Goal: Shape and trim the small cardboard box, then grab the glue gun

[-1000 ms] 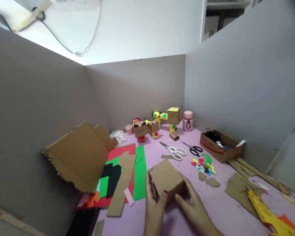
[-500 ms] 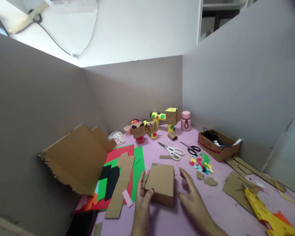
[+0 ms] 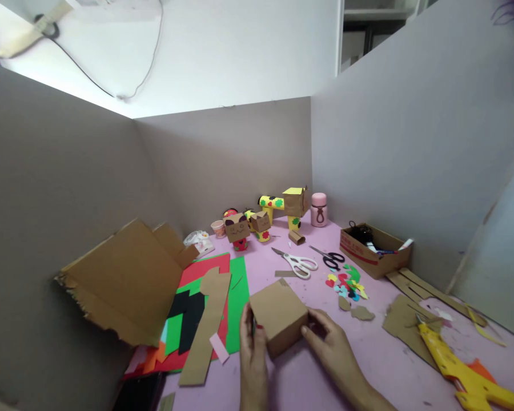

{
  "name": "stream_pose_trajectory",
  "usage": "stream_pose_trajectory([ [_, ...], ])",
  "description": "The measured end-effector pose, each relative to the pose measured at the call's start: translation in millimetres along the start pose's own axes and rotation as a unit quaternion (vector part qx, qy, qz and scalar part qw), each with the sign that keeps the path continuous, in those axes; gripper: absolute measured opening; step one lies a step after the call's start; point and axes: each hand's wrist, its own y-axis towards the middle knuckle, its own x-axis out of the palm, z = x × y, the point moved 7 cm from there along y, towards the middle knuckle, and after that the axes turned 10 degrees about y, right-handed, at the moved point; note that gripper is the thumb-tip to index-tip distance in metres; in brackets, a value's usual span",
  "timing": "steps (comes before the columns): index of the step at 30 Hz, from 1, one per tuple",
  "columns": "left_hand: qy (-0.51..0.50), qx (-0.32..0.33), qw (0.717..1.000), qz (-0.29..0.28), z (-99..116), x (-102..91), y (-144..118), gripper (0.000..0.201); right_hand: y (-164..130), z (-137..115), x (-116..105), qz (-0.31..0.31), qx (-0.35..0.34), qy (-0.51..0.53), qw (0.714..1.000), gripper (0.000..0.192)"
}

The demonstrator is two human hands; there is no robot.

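A small brown cardboard box (image 3: 279, 311) sits at the front middle of the table, turned so one corner points toward me. My left hand (image 3: 253, 348) grips its left side, thumb near the front edge and fingers behind. On the right side, my right hand (image 3: 329, 342) holds the box with its thumb at the lower edge and fingers along the far side. Beyond the box lie white-handled scissors (image 3: 297, 264) and a thin cardboard strip (image 3: 290, 274).
Coloured paper sheets (image 3: 239, 297), a long cardboard strip (image 3: 209, 331) and a large cardboard piece (image 3: 124, 279) lie left. Cardboard animals (image 3: 237, 229) and a pink bottle (image 3: 319, 210) stand behind. Rightward are black scissors (image 3: 332, 258), paper cutouts (image 3: 346, 284), an open box (image 3: 374, 254) and a yellow glue gun (image 3: 458, 365).
My right hand has come in from beside the box and now touches it. The box has been turned so its corner faces me. The view has shifted slightly.
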Motion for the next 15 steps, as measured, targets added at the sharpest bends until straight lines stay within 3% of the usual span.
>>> stream_pose_trajectory([
  [2,0.028,0.038,0.997,-0.060,4,12.3,-3,0.087,-3,-4,1,-0.006,-0.008,0.001,1.000,0.033],
  [4,0.048,0.055,0.994,-0.078,4,16.4,-3,0.085,-5,-8,-1,-0.002,-0.016,-0.003,1.000,0.034],
  [8,0.053,0.048,0.997,-0.038,-3,9.1,4,0.059,-6,-9,-4,-0.001,-0.024,-0.010,1.000,0.033],
  [15,0.039,0.022,0.999,-0.001,-19,2.6,7,0.043,0,6,-3,-0.019,0.001,-0.012,1.000,0.035],
])
